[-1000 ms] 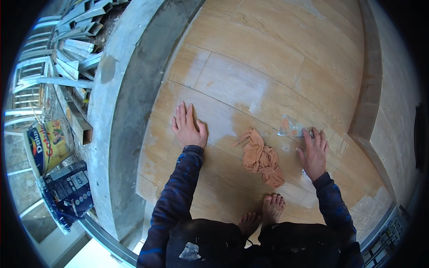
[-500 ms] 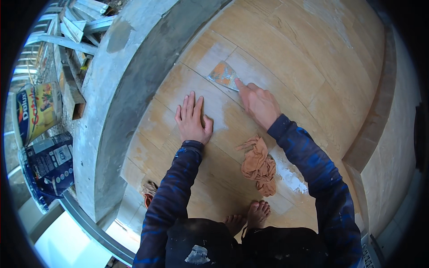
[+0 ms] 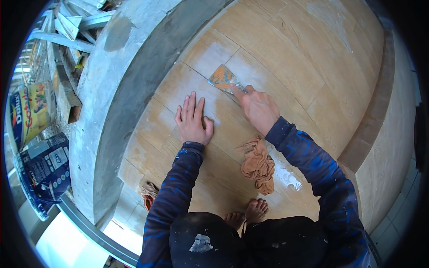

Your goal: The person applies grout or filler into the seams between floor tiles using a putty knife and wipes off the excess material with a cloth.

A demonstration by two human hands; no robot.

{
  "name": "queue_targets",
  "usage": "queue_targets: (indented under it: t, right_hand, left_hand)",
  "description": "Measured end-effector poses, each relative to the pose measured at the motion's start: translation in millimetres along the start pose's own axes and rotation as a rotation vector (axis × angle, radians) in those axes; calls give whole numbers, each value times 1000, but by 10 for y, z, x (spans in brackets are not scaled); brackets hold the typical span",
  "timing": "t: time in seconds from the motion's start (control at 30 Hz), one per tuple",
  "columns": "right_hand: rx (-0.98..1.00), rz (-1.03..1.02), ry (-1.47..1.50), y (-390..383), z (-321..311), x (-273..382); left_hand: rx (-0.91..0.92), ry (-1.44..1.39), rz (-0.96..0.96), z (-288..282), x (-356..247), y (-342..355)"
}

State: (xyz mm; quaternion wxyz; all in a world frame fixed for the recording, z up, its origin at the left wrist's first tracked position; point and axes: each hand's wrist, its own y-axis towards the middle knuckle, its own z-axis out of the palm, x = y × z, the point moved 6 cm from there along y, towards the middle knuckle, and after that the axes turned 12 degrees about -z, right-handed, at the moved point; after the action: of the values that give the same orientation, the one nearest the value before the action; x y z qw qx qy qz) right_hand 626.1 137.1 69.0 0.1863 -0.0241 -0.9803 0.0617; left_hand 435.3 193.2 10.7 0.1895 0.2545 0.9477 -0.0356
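Observation:
My left hand lies flat on the wood-look floor tiles, fingers stretched out over a pale, powdery patch. My right hand grips a putty knife with orange and grey smears on its blade, which rests on the whitish grout joint area just above and right of my left hand. A crumpled salmon-coloured cloth lies on the tiles between my arms, beside a white smear. Another small bunched cloth sits partly behind my left forearm.
A curved concrete ledge borders the floor on the left. Beyond it lie metal offcuts, a yellow container and a dark blue one. A brown raised edge curves along the right. My bare feet are below the cloth.
My right hand took hold of the knife and carried it up and left; it has shifted only slightly since. My left hand moved slightly. The view has turned.

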Motion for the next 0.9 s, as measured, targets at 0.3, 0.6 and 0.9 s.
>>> queue_targets:
  t: [0.3,0.6,0.9]
  right_hand:
    - [-397,57,171,35,91,152]
    - [-137,57,280,-2424,868,406]
    - [-384,-214,299,-2205,899,585]
  left_hand:
    - [-29,-23,13,101,16,-53]
    - [-70,67,81,90,-81,-107]
    - [341,372,532,72,-980,803]
